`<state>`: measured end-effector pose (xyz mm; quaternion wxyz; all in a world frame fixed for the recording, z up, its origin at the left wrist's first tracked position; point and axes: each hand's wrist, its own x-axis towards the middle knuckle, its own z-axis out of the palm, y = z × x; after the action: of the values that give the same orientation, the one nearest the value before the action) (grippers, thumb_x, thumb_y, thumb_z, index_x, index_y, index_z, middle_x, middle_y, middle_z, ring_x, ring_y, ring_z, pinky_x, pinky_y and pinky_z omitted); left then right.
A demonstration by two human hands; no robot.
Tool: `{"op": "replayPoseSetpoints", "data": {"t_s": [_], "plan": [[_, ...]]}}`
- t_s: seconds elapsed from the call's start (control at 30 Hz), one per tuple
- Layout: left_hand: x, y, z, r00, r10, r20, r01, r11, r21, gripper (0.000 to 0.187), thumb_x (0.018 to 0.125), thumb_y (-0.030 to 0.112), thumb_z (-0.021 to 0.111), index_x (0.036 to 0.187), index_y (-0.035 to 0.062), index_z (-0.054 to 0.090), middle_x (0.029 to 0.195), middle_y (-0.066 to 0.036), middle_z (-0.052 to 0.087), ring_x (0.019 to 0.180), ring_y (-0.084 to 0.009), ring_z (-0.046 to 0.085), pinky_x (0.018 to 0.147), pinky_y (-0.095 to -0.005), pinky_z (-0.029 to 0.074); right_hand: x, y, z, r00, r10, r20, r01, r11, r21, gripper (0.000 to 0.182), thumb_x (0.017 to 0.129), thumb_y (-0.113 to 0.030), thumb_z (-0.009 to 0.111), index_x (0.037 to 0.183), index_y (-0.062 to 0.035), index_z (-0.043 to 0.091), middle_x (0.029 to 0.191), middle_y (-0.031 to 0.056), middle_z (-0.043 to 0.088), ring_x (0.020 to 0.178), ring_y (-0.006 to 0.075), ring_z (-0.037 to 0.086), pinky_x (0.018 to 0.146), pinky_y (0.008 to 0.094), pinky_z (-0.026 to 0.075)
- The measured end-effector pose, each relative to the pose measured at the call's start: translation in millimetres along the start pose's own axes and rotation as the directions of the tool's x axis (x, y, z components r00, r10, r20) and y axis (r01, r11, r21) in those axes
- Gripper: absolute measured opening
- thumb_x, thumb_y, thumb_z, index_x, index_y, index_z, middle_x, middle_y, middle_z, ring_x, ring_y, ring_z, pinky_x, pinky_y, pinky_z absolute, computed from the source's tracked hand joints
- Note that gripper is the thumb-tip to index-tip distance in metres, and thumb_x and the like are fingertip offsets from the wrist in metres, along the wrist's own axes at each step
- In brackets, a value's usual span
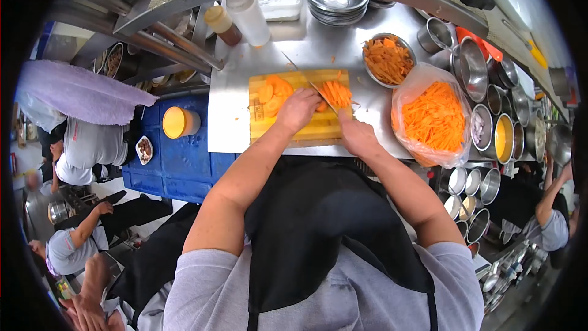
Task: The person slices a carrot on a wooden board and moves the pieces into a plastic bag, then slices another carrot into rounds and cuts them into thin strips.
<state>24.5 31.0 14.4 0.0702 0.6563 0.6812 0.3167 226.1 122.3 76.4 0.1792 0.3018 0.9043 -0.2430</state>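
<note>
A yellow wooden cutting board (294,133) lies on the steel counter in front of me. My right hand (356,133) is wrapped round the handle of a knife (304,76), whose blade slants up and left across the board. Close to the left of the blade, my left hand (298,110) presses on carrot pieces, its fingers bent together. Orange carrot slices (275,93) lie left of that hand, and a fan of cut carrot strips (335,94) lies right of the blade.
Right of the board stand a metal bowl of carrot pieces (388,61) and a plastic bag of carrot shreds (433,116). Squeeze bottles (248,19) and stacked metal bowls (337,7) are behind. A yellow container (180,122) stands on a blue surface leftward. Other people are at both sides.
</note>
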Motion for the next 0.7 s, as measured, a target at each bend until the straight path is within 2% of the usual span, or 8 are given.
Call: {"op": "replayPoseSetpoints", "data": {"t_s": [0.23,0.37,0.5,0.57,0.7], "plan": [[-5,0,2,0.999,0.017,-0.036,-0.016,0.999,0.028,0.01,0.083,0.008,0.07,0.092,0.0061,0.071,0.102,-0.007,0.068,0.094,-0.0297,0.063,0.084,-0.0398,0.054,-18,-14,-27,0.999,0.013,0.033,-0.013,1.0,-0.025,0.031,0.091,-0.008,0.053,0.12,-0.0019,0.046,0.097,0.0269,0.072,0.094,0.0425,0.072,0.081,0.0527,0.055],[-6,-3,6,1.0,-0.007,-0.006,0.007,0.999,0.035,0.008,0.084,0.009,0.069,0.091,0.0065,0.071,0.102,-0.007,0.068,0.096,-0.0294,0.063,0.084,-0.04,0.054,-5,-7,6,0.998,0.054,0.024,-0.055,0.998,0.009,0.031,0.091,-0.008,0.053,0.12,-0.0017,0.046,0.098,0.0274,0.072,0.094,0.0426,0.072,0.081,0.0529,0.056],[-5,-2,3,0.998,0.061,-0.028,-0.06,0.997,0.043,0.008,0.083,0.009,0.069,0.09,0.0065,0.07,0.1,-0.007,0.068,0.096,-0.0293,0.063,0.085,-0.04,0.054,-6,-11,-9,0.999,0.04,0.026,-0.04,0.999,-0.011,0.03,0.091,-0.008,0.052,0.12,-0.0016,0.046,0.099,0.0277,0.072,0.094,0.0433,0.072,0.081,0.0532,0.056],[-5,-1,2,0.999,0.044,-0.016,-0.042,0.997,0.07,0.009,0.082,0.009,0.066,0.09,0.0079,0.07,0.097,-0.006,0.067,0.095,-0.0282,0.062,0.083,-0.0383,0.054,-15,-16,-26,0.999,0.021,0.035,-0.02,0.999,-0.026,0.03,0.092,-0.008,0.051,0.12,-0.002,0.045,0.098,0.0275,0.072,0.094,0.0435,0.072,0.081,0.0535,0.055],[-8,-1,5,0.998,0.037,-0.044,-0.033,0.997,0.072,0.008,0.082,0.008,0.065,0.089,0.008,0.069,0.095,-0.006,0.066,0.095,-0.0282,0.062,0.084,-0.0382,0.054,-22,-17,-16,0.998,0.048,0.052,-0.048,0.999,-0.002,0.03,0.092,-0.009,0.052,0.12,-0.0021,0.045,0.098,0.0272,0.072,0.094,0.0436,0.072,0.081,0.054,0.055]]}}
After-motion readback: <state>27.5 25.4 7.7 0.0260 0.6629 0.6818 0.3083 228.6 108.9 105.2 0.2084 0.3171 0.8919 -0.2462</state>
